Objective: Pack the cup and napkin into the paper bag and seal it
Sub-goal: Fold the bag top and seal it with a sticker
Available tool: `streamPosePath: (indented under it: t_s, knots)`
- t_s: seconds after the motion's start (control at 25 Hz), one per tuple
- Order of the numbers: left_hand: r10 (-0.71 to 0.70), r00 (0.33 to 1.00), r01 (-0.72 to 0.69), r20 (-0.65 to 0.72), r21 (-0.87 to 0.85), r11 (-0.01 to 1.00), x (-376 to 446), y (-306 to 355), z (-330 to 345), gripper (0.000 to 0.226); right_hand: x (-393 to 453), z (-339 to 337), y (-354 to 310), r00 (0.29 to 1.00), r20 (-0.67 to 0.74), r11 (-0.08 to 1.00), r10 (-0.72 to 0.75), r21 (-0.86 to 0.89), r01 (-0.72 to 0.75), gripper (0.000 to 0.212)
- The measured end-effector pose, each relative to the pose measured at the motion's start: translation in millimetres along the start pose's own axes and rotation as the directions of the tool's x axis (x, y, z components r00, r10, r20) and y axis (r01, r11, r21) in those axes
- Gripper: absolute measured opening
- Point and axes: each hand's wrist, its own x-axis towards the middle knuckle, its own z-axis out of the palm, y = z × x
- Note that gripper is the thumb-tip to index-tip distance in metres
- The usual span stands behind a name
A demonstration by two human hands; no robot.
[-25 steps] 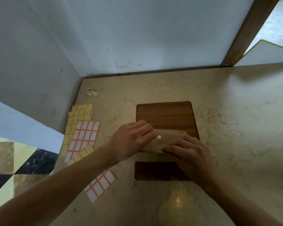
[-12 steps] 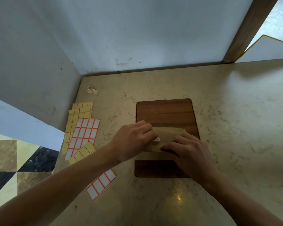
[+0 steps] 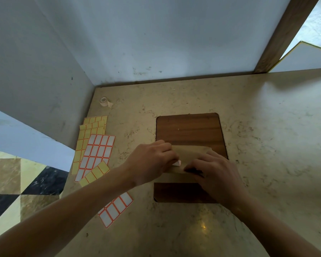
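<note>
Paper bag [image 3: 188, 154]: light, thin, creases easily. Left hand [image 3: 152, 161] pinches a sticker [image 3: 177, 162] onto its fold; right hand [image 3: 214, 173] presses flat beside.

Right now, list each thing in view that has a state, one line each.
Bag: flat on the wooden board, top folded over, both hands on it.
Sticker: pinched at the left fingertips, at the fold; not pressed flat.
Left hand: pinches the sticker.
Right hand: presses the bag down.
Tape roll: on its side, loose end out.
Label sheets: overlapping, partly used.
</note>
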Motion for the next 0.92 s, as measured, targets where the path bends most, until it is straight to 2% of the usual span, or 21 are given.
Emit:
streamPosePath:
  t_s: [0.2, 0.36, 0.48, 0.92]
  knots:
    - [-0.017, 1.0, 0.018, 0.016, -0.034, 0.999, 0, -2, -1, 0.026, 6, 5, -5, 0.997, 0.014, 0.996, 0.082, -0.044, -0.081, 0.035]
    - [-0.061, 0.998, 0.062, 0.015, -0.072, 0.995, 1, -3, -2, 0.035, 15, 5, -4, 0.994, 0.084, 0.996, 0.075, -0.051, -0.07, 0.047]
    - [-0.062, 0.998, 0.063, 0.017, -0.067, 0.996, -1, -1, -3, 0.042, 19, 5, -5, 0.99, 0.125, 0.997, 0.06, -0.049, -0.055, 0.047]
    - [-0.012, 1.0, 0.012, -0.01, 0.018, 1.0, -5, 7, -4, 0.02, 22, 4, -3, 0.971, 0.233, 0.998, 0.055, -0.014, -0.054, 0.038]
